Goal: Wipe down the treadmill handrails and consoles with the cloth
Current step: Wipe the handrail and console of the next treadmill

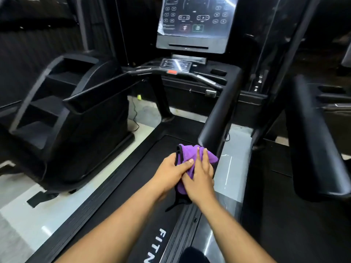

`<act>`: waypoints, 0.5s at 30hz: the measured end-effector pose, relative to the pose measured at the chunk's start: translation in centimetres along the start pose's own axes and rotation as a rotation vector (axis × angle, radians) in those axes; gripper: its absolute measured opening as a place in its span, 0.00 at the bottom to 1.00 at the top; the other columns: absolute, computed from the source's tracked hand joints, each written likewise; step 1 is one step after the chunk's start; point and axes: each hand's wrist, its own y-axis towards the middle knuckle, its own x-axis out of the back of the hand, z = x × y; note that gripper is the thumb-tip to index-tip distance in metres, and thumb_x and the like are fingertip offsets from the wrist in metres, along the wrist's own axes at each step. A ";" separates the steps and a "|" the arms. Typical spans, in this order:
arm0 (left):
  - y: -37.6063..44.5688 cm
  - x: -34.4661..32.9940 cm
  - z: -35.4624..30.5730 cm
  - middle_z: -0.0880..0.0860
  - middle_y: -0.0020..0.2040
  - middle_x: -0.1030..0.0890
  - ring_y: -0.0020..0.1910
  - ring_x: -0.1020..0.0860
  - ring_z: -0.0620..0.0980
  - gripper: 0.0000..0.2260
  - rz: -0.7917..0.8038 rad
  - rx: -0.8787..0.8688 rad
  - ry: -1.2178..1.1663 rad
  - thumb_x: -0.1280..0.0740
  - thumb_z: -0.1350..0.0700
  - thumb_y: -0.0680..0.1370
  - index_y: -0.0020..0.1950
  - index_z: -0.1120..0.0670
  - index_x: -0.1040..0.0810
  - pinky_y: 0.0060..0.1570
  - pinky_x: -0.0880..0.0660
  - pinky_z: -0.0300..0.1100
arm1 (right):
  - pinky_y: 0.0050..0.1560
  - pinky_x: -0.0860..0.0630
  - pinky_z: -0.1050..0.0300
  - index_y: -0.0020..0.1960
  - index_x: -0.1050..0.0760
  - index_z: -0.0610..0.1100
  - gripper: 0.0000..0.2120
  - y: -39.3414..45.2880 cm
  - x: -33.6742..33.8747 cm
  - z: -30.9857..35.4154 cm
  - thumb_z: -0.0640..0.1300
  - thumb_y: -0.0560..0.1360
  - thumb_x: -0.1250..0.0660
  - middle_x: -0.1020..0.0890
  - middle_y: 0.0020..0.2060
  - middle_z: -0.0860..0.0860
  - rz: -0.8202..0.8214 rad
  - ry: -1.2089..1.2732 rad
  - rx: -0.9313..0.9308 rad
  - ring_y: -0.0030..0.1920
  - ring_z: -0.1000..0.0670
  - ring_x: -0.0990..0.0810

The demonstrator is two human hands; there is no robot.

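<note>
The console (195,21) stands ahead of the treadmill belt (152,168). Handrails flank the belt: left handrail (98,92), right handrail (218,114). Above the belt, both hands (188,175) hold the cloth (191,154).

A: Where am I?
B: Gym floor. I'm standing on a treadmill belt (152,168), its console (195,21) with button panel ahead, black handrail (218,111) beside me.
A: Just the one?
B: No. Another machine (62,114) to my left, another handrail (313,139) right. Grey polished floor (38,215) between.
</note>
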 end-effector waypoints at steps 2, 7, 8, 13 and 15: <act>-1.6 2.3 0.2 0.49 0.51 0.13 0.50 0.16 0.43 0.06 -0.082 0.005 -0.052 0.31 0.59 0.81 0.56 0.51 0.17 0.49 0.22 0.34 | 0.76 0.42 0.40 0.83 0.58 0.60 0.46 -0.8 0.8 1.1 0.66 0.76 0.33 0.58 0.83 0.60 0.122 -0.068 0.067 0.82 0.50 0.52; -0.9 7.2 -2.0 0.45 0.55 0.14 0.57 0.17 0.42 0.10 -0.122 -0.028 -0.095 0.33 0.59 0.82 0.61 0.48 0.18 0.56 0.24 0.37 | 0.80 0.44 0.51 0.82 0.41 0.54 0.39 1.7 2.8 4.0 0.66 0.76 0.34 0.38 0.80 0.55 0.093 0.095 0.194 0.80 0.52 0.43; -0.4 8.0 -2.6 0.44 0.55 0.14 0.58 0.17 0.42 0.11 -0.109 -0.035 -0.109 0.34 0.59 0.82 0.61 0.48 0.18 0.56 0.24 0.37 | 0.80 0.43 0.51 0.81 0.40 0.52 0.35 2.8 2.5 4.4 0.61 0.79 0.33 0.35 0.79 0.55 0.083 0.121 0.207 0.79 0.53 0.40; 3.6 11.3 -3.0 0.45 0.54 0.13 0.56 0.17 0.42 0.12 -0.062 -0.047 -0.141 0.35 0.62 0.82 0.60 0.48 0.18 0.56 0.24 0.38 | 0.80 0.40 0.48 0.81 0.38 0.53 0.36 8.7 -0.9 5.6 0.66 0.77 0.35 0.33 0.78 0.57 0.077 0.150 0.221 0.78 0.55 0.38; 5.8 13.1 -2.3 0.45 0.54 0.13 0.56 0.17 0.42 0.12 -0.061 -0.046 -0.160 0.36 0.62 0.82 0.60 0.49 0.19 0.54 0.24 0.35 | 0.80 0.41 0.50 0.80 0.38 0.57 0.39 11.4 -3.1 5.7 0.70 0.73 0.37 0.34 0.78 0.58 0.102 0.189 0.201 0.79 0.56 0.39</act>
